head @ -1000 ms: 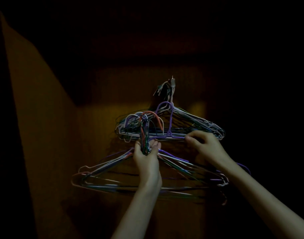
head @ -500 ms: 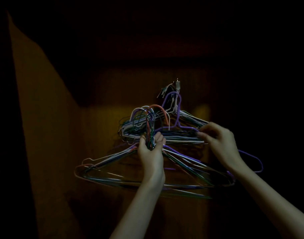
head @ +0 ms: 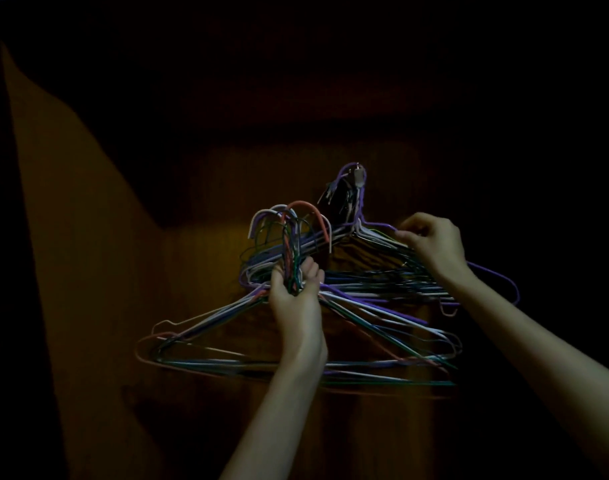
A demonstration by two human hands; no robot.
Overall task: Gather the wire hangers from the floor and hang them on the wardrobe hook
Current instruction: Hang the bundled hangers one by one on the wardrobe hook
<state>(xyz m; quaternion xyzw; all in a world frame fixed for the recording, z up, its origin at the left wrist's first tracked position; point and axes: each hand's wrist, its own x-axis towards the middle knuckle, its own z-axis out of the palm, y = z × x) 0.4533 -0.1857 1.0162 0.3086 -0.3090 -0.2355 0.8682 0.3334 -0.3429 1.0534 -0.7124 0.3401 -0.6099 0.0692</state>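
In a dark wardrobe, a small metal hook (head: pixel 358 174) sticks out of the wooden back panel. Several wire hangers (head: pixel 375 239) hang from it. A purple hanger (head: pixel 493 273) has its hook looped over the metal hook, and my right hand (head: pixel 431 242) pinches its sloping shoulder. My left hand (head: pixel 296 296) grips the necks of a bundle of several coloured wire hangers (head: pixel 227 355), held just below and left of the hook. Their curved tops (head: pixel 289 220) stick up above my fist.
The wooden back panel (head: pixel 192 306) is dimly lit. A side wall (head: pixel 64 237) of the wardrobe slants along the left. Everything above and to the right is in deep shadow.
My right hand has lifted the purple hanger up and to the right, and its hook now sits over the metal hook. My left hand holds the bundle in about the same place.
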